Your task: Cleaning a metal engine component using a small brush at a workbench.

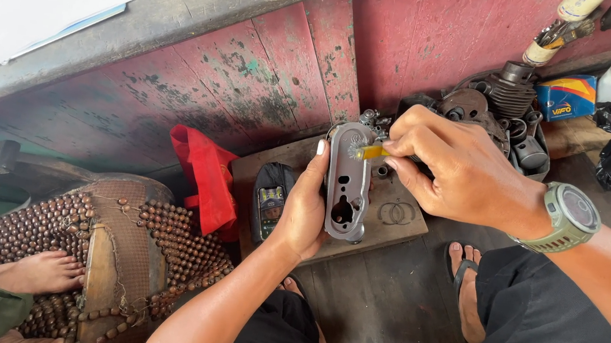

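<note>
Two hands work one part. Left hand (307, 208) grip is closed around the grey metal engine cover (348, 180), held upright above the wooden board (399, 219). Right hand (451, 168) pinches a yellow-handled brush (368, 152) at the cover's top. Judged rigid, moderately heavy, possibly oily; grasp its long edges.

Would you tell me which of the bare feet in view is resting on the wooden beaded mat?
The foot at far left, another person's, lies on the beaded mat; the sandalled foot stands on the dark floor.

Wooden board (397, 238) on floor (382, 308) bears phone (271, 200).
</note>
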